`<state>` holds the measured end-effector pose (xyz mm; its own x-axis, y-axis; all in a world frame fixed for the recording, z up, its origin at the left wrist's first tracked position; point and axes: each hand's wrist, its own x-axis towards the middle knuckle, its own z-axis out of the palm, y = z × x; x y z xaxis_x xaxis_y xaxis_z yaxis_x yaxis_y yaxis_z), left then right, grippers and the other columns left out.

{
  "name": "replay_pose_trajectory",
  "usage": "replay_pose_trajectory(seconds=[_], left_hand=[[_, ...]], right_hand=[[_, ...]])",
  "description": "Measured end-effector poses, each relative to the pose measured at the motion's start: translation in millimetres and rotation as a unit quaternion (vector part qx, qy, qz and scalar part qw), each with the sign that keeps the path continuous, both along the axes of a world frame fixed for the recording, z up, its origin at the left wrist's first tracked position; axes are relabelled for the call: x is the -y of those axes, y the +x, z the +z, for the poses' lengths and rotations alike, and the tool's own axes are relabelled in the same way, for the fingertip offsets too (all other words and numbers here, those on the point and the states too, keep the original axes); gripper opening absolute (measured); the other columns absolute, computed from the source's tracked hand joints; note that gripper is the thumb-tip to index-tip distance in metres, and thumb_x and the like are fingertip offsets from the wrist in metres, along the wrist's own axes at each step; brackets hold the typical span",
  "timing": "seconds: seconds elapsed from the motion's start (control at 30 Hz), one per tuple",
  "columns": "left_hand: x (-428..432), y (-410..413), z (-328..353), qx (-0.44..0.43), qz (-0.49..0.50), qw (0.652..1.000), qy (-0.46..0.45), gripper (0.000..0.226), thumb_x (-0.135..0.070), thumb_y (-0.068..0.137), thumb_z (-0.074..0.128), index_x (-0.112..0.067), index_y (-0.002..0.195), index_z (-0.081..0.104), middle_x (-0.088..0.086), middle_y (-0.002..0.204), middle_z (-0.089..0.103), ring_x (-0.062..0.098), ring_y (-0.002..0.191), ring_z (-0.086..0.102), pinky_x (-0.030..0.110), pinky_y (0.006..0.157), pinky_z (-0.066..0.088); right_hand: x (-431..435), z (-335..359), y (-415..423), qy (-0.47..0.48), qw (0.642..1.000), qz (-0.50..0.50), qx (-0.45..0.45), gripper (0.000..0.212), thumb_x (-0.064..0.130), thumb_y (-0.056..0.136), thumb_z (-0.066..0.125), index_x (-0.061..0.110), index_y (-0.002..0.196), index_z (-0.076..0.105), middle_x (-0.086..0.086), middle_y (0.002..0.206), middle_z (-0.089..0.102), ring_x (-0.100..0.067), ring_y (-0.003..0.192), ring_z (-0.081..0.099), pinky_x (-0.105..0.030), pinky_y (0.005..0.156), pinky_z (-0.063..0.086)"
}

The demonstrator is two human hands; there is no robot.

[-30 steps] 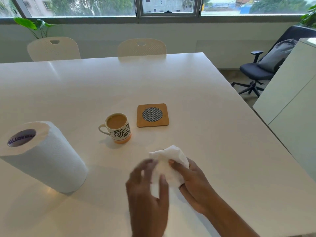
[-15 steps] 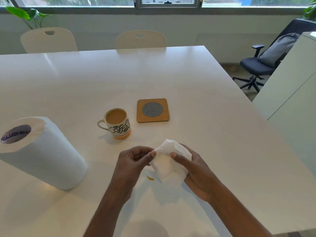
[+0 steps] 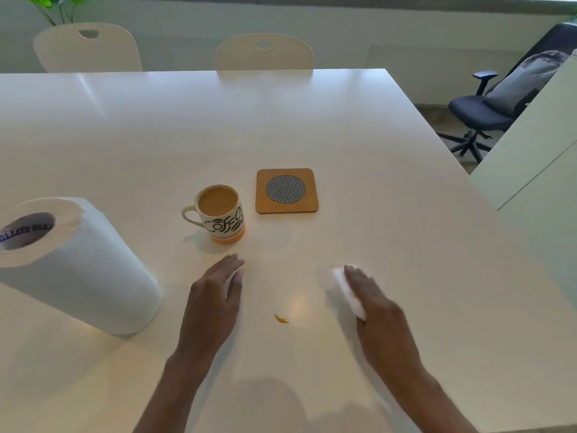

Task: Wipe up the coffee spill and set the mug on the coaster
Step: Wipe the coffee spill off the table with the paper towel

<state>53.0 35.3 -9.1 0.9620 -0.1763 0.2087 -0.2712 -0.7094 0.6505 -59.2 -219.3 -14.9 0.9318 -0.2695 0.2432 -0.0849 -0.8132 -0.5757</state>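
Right hand point(image 3: 379, 303) flat, fingers together, pressing paper towel wad point(image 3: 348, 292) on table point(image 3: 374, 151) right of coffee spill point(image 3: 281, 319); left hand point(image 3: 215, 295) empty, fingers together; mug point(image 3: 222, 213) beside coaster point(image 3: 286, 191), not touching.

Soft daylight is coming in from twelve o'clock, leaving the white table point(image 3: 312, 126) evenly bright, with a pale sheen streaking its far side. Faint shadows are falling toward six o'clock from the paper towel roll point(image 3: 78, 267) and mug point(image 3: 222, 214). Both hands are smearing slightly with motion blur. Wide-angle distortion is bowing the table's edges near the frame's borders.
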Motion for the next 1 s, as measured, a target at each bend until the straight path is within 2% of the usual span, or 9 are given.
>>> replay_pose_trajectory(seconds=[0.1,0.23,0.33,0.43,0.5,0.57,0.63,0.77,1.0], left_hand=[[-14,1,-16,-0.003,-0.004,1.000,0.028,0.034,-0.010,0.103,0.056,-0.010,0.133,0.069,0.005,0.149,0.060,0.014,0.144,0.049,0.026,0.119,0.033],[-21,1,-24,-0.005,0.003,1.000,0.002,0.038,-0.004,0.101,0.054,-0.010,0.136,0.068,0.002,0.149,0.060,0.011,0.145,0.047,0.031,0.122,0.035],[-20,0,-27,-0.010,0.005,1.000,-0.012,0.039,-0.001,0.100,0.053,-0.009,0.135,0.068,0.003,0.148,0.061,0.013,0.145,0.049,0.040,0.122,0.039],[-21,-2,-29,-0.013,0.005,1.000,-0.010,0.040,0.001,0.099,0.053,-0.008,0.135,0.068,0.003,0.148,0.061,0.015,0.145,0.049,0.041,0.122,0.038],[-21,-1,-29,-0.011,0.005,1.000,-0.012,0.040,0.002,0.099,0.053,-0.008,0.134,0.068,0.004,0.147,0.062,0.014,0.145,0.049,0.041,0.122,0.038],[-20,-1,-30,-0.009,0.005,1.000,-0.013,0.039,0.003,0.098,0.053,-0.007,0.133,0.069,0.004,0.147,0.062,0.014,0.145,0.049,0.040,0.122,0.038],[-21,0,-30,-0.009,0.007,1.000,-0.012,0.039,0.003,0.098,0.053,-0.007,0.132,0.070,0.004,0.146,0.063,0.015,0.144,0.050,0.039,0.122,0.039],[-23,0,-30,-0.008,0.004,1.000,-0.012,0.040,0.004,0.098,0.052,-0.007,0.132,0.070,0.005,0.145,0.063,0.014,0.144,0.050,0.042,0.120,0.041],[-26,0,-30,-0.013,0.003,1.000,-0.017,0.042,0.005,0.098,0.050,-0.008,0.133,0.069,0.002,0.147,0.062,0.011,0.145,0.048,0.039,0.121,0.039]], right_hand=[[-19,-25,-12,-0.028,0.997,0.036,-0.056,0.084,-0.016,0.078,0.034,0.009,0.157,0.043,-0.001,0.165,0.034,-0.020,0.156,0.032,-0.018,0.128,0.006],[-51,-30,-16,0.007,0.996,0.057,-0.069,0.088,-0.010,0.075,0.022,0.010,0.161,0.029,-0.002,0.169,0.024,0.005,0.158,0.000,-0.017,0.127,-0.005],[-68,-30,-12,0.005,0.993,0.083,-0.083,0.087,0.000,0.076,0.014,0.009,0.162,0.026,-0.005,0.170,0.021,-0.006,0.161,0.002,-0.020,0.127,-0.008],[-82,-28,-3,-0.007,0.987,0.122,-0.108,0.086,0.004,0.077,0.009,0.014,0.163,0.014,-0.005,0.173,0.014,-0.018,0.162,0.002,-0.023,0.128,-0.011],[-90,-26,3,-0.001,0.983,0.143,-0.113,0.086,0.003,0.078,0.007,0.016,0.163,0.010,-0.003,0.173,0.009,-0.015,0.161,-0.005,-0.023,0.127,-0.013],[-96,-22,8,0.005,0.978,0.170,-0.121,0.082,-0.001,0.083,0.010,0.017,0.163,0.007,0.000,0.173,0.001,-0.004,0.158,-0.016,-0.020,0.126,-0.017],[-101,-16,9,0.012,0.967,0.214,-0.135,0.080,0.005,0.084,0.005,0.019,0.163,0.003,0.002,0.172,-0.005,0.003,0.154,-0.022,-0.020,0.125,-0.018],[-103,-13,4,-0.013,0.938,0.305,-0.163,0.087,0.010,0.079,0.004,0.017,0.166,0.004,0.003,0.173,-0.010,-0.008,0.160,-0.018,-0.026,0.128,-0.014],[-73,-6,-4,-0.053,0.888,0.417,-0.188,0.084,0.007,0.084,0.005,0.018,0.167,0.007,0.003,0.175,-0.003,-0.002,0.159,-0.018,-0.026,0.129,-0.012]])
